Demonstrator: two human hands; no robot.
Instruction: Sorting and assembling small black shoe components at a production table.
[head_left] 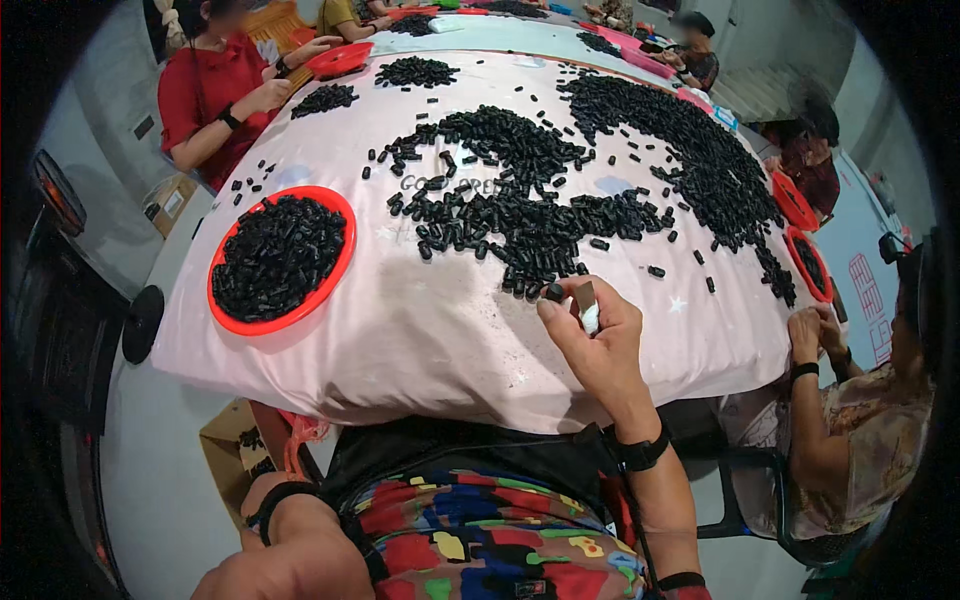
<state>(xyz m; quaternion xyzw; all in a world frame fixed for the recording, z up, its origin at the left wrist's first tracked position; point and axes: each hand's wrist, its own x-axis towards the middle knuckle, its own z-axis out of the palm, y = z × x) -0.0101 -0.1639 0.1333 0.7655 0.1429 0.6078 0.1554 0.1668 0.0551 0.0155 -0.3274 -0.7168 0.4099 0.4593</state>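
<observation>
My right hand (603, 345) is closed over the near side of the cloth-covered table. Between its thumb and fingertips is a small black cylindrical piece (554, 292). The same hand also grips a small flat brown blade-like tool (585, 296) with a white lower part (590, 319). Just beyond these fingers lies a spread heap of similar black pieces (540, 225). My left hand (265, 490) hangs low beside my lap, near an open cardboard box (222, 440); its fingers are hidden from view.
A red basin (350, 235) full of black pieces stands at left on the pink cloth (440, 340). A larger heap (710, 180) covers the far right. Co-workers sit around the table, one in red (205, 90) at far left, one close at right (850, 420). More red basins (340, 60) line the edges.
</observation>
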